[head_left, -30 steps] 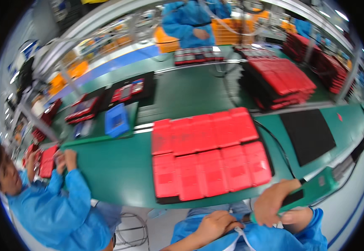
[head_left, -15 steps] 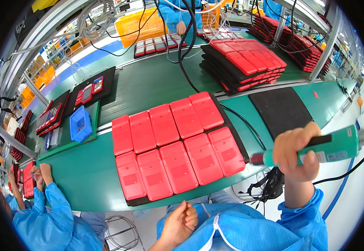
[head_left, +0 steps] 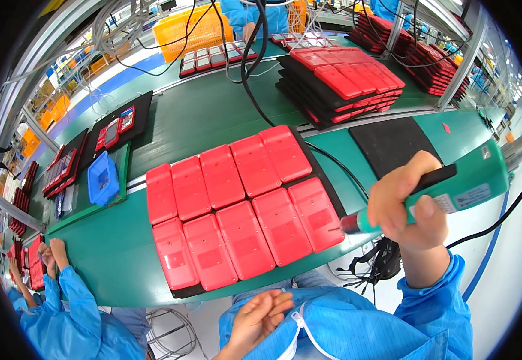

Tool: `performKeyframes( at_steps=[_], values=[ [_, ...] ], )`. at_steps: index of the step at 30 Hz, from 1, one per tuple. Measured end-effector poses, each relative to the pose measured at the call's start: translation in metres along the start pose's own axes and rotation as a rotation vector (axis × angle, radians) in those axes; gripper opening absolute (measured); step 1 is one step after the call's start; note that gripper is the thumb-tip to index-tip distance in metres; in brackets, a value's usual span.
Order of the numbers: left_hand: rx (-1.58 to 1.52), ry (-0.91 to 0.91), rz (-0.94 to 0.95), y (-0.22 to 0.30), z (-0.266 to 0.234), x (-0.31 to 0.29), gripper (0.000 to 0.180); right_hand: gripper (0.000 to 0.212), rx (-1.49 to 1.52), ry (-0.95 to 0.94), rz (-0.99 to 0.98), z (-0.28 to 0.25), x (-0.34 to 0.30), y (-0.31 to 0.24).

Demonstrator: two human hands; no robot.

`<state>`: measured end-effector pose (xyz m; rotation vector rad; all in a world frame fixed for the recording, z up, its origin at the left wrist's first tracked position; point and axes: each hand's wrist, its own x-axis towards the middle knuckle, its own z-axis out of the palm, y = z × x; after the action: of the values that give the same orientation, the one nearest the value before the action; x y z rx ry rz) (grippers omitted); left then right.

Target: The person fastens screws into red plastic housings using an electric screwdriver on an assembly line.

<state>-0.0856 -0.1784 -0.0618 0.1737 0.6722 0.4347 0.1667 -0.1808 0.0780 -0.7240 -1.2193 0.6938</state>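
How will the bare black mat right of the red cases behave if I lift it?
The black mat is probably light, since it looks thin. It may sag if lifted by one corner, being broad. Lying flat, it seems unlikely to roll or tip.

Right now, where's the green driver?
Right side of the head view: the green driver is in the right hand, its tip by the near row's rightmost red case; whether they touch is unclear.

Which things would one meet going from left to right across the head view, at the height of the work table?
Co-worker's hand → blue tray → red cases → right hand, gripping the green handheld tool.
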Motion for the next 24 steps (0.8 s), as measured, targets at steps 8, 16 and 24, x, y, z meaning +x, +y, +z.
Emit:
performKeyframes(
  at_steps=[8,16,24],
  values=[
    [0.214,-0.316,-0.058,0.014,0.055,0.025,0.03,0.027,0.197,-0.113,-0.07,0.033,-0.006,-0.013],
    [0.093,-0.297,-0.031,0.01,0.046,0.022,0.022,0.026,0.241,-0.191,-0.078,0.038,-0.009,-0.012],
    [0.103,-0.316,-0.001,0.01,0.047,0.018,0.022,0.028,0.444,-0.219,-0.024,0.036,-0.013,-0.014]
  ],
)
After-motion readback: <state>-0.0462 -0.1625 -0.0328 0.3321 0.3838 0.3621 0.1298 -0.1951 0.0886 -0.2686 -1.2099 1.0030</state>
